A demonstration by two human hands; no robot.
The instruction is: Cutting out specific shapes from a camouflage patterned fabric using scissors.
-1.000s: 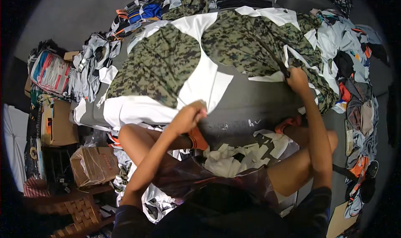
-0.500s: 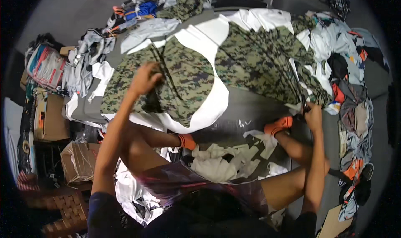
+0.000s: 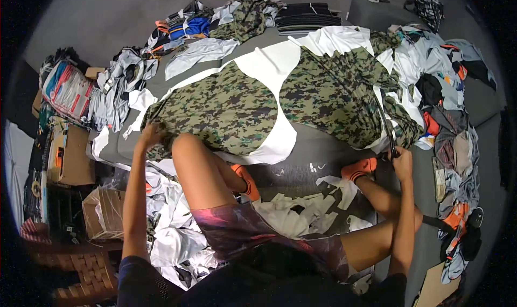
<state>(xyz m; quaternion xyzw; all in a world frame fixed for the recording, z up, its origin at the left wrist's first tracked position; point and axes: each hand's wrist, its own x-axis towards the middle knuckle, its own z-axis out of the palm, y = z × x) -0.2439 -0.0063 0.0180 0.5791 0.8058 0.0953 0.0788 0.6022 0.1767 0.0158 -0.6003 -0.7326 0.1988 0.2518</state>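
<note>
A large green, brown and black camouflage-print fabric (image 3: 231,110) with white borders lies spread across the grey surface in front of me. My left hand (image 3: 153,135) is at its left edge, with the fingers curled in on the cloth beside my raised knee. Down at the right, my right hand (image 3: 402,162) is wrapped round the dark handles of a pair of scissors (image 3: 391,137). The long blades point away from me and lie along the right part of the fabric, next to a narrow white strip; their tips are hard to make out.
White and pale scraps (image 3: 293,213) lie on the floor between my feet. Heaps of grey and white garments (image 3: 417,59) line the right side, with more at the far left. A stack of black folded cloth (image 3: 304,19) sits at the back. Cardboard boxes (image 3: 102,215) stand at the left.
My left hand has moved left and nearer to me, from on top of the fabric to its left edge. The fabric's left part is smoother. My left knee is raised; the right hand still grips the scissors.
</note>
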